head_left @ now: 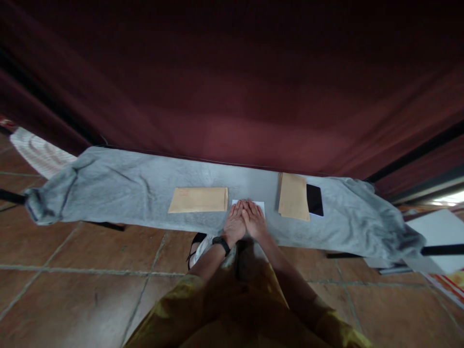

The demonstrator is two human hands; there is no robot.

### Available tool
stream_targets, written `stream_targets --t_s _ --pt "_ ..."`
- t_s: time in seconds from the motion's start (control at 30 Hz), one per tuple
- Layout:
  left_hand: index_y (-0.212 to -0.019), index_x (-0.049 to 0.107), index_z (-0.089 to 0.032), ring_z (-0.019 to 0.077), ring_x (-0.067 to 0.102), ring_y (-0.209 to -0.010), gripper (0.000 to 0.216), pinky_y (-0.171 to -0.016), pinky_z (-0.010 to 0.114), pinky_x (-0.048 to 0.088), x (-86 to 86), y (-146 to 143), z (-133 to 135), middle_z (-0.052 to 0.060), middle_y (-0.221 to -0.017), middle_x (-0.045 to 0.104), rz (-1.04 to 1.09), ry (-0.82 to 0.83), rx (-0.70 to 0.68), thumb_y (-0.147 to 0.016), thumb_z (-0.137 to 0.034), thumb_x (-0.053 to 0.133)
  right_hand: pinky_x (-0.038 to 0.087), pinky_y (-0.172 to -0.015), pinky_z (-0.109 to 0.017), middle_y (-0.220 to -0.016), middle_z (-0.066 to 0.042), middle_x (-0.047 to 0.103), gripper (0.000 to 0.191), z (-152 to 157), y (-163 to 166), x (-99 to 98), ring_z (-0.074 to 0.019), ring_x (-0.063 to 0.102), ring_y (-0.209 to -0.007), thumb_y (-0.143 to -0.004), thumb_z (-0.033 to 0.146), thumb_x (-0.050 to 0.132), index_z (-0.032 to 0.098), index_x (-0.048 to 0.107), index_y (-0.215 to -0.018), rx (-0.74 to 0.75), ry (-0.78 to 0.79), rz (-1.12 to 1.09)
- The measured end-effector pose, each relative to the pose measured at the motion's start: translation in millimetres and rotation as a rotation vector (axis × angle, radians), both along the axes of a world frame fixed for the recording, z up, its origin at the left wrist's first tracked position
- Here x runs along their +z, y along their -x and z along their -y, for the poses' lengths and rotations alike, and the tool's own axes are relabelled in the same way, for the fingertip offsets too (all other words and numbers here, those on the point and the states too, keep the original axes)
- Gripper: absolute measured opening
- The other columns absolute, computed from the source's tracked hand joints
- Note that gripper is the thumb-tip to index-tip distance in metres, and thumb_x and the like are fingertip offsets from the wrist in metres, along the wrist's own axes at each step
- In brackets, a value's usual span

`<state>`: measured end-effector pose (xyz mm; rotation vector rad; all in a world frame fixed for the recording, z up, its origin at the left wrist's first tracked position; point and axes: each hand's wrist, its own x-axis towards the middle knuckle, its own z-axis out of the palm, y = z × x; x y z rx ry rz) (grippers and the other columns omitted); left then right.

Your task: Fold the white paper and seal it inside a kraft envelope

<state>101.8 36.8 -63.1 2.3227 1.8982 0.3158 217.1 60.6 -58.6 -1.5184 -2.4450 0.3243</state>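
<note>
Both hands lie flat, side by side and touching, on a small sheet of white paper (259, 205) at the front middle of the cloth-covered surface. My left hand (235, 224) has its fingers stretched forward and wears a dark band at the wrist. Alongside it, my right hand (254, 220) also rests with its fingers extended. Most of the paper is hidden under them. To the left lies a brown envelope (198, 199) with faint red print. On the right is a stack of brown envelopes (293, 195), placed partly against a dark-screened phone (314, 199).
A grey cloth (126, 188) covers the long narrow surface, bunched at both ends. Behind it hangs a dark red curtain (232, 106). Tiled floor (90, 299) shows below. White sheets or boards (438, 232) stand at the far right, and striped fabric (43, 152) hangs at the left.
</note>
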Motion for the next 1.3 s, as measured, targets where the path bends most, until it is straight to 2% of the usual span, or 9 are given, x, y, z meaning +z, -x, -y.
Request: stream_targets --t_s 0.3,0.57,0.7,0.8,0.93,1.0,1.07,1.2,1.3 --pt "-0.157 0.029 -0.010 0.0259 0.028 -0.151 0.063 -0.124 0.045 0.025 -3.4 17.8 34.1 0.016 -0.161 0.033 0.007 -0.102 0.119 -0.102 -0.040 0.034 0.027 -0.119 -0.047 -0.160 -0.013 0.038 0.051 1.2 -27.2 -10.2 -0.0257 0.036 -0.147 -0.105 0.034 0.033 0.015 0.041 -0.152 -0.058 -0.095 0.051" --pt "-0.156 0.030 -0.008 0.0271 0.030 -0.150 0.063 -0.122 0.048 0.028 -7.2 25.4 46.0 0.018 -0.160 0.035 -0.032 -0.151 0.122 -0.103 -0.043 0.032 0.035 -0.114 -0.040 -0.136 -0.014 0.060 0.038 -46.1 -31.3 28.9 -0.0243 0.054 -0.125 -0.095 0.017 0.051 0.017 0.061 -0.132 0.011 0.077 0.066" --pt "-0.154 0.033 -0.009 0.0278 0.033 -0.149 0.059 -0.122 0.050 0.029 -6.9 26.5 49.9 0.019 -0.158 0.039 0.029 -0.167 0.100 -0.103 -0.039 0.034 0.045 -0.102 -0.038 -0.114 -0.012 0.068 0.023 -58.7 -32.3 44.1 -0.0241 0.062 -0.109 -0.086 0.010 0.060 0.018 0.071 -0.104 -0.005 0.152 -0.053" --pt "-0.155 0.030 -0.011 0.0286 0.032 -0.150 0.057 -0.121 0.054 0.029 7.9 27.3 50.9 0.019 -0.158 0.038 0.148 -0.217 0.108 -0.102 -0.033 0.035 0.049 -0.092 -0.029 -0.102 -0.006 0.069 0.020 -63.4 -40.6 60.1 -0.0178 0.065 -0.095 -0.088 0.009 0.054 0.020 0.070 -0.094 0.021 0.129 -0.145" --pt "-0.159 0.019 -0.016 0.0256 0.022 -0.153 0.064 -0.124 0.053 0.024 53.0 28.4 43.3 0.015 -0.164 0.028 0.351 -0.414 0.173 -0.098 -0.022 0.039 0.049 -0.091 -0.033 -0.101 -0.005 0.066 0.017 -54.4 -53.4 76.6 -0.0199 0.064 -0.098 -0.096 0.022 0.051 0.021 0.067 -0.099 0.019 -0.146 -0.499" --pt "-0.159 0.016 -0.016 0.0253 0.019 -0.154 0.067 -0.125 0.053 0.022 71.6 29.1 38.8 0.013 -0.165 0.025 0.388 -0.490 0.199 -0.097 -0.019 0.039 0.048 -0.096 -0.037 -0.102 -0.007 0.066 0.018 -40.5 -56.4 71.7 -0.0219 0.062 -0.103 -0.099 0.026 0.048 0.022 0.066 -0.099 0.020 -0.264 -0.583" --pt "-0.159 0.017 -0.017 0.0251 0.017 -0.155 0.066 -0.125 0.053 0.022 76.8 28.6 36.9 0.012 -0.166 0.023 0.349 -0.484 0.155 -0.097 -0.017 0.038 0.046 -0.101 -0.041 -0.102 -0.007 0.068 0.019 -22.3 -57.0 55.3 -0.0227 0.062 -0.106 -0.100 0.027 0.047 0.022 0.066 -0.096 0.069 -0.287 -0.561" --pt "-0.156 0.028 -0.017 0.0248 0.018 -0.154 0.057 -0.124 0.051 0.026 50.0 19.0 41.5 0.012 -0.164 0.028 0.172 -0.306 -0.008 -0.100 -0.022 0.036 0.044 -0.107 -0.046 -0.104 -0.007 0.070 0.021 12.6 -57.2 10.0 -0.0221 0.062 -0.108 -0.100 0.022 0.046 0.024 0.066 -0.095 0.125 -0.197 -0.458" --pt "-0.153 0.035 -0.012 0.0256 0.021 -0.153 0.054 -0.124 0.050 0.025 24.2 5.0 45.3 0.014 -0.162 0.033 0.067 -0.174 -0.057 -0.102 -0.027 0.034 0.045 -0.106 -0.045 -0.108 -0.008 0.070 0.021 26.8 -60.1 -8.8 -0.0221 0.062 -0.113 -0.098 0.020 0.045 0.023 0.067 -0.098 0.088 -0.148 -0.436"
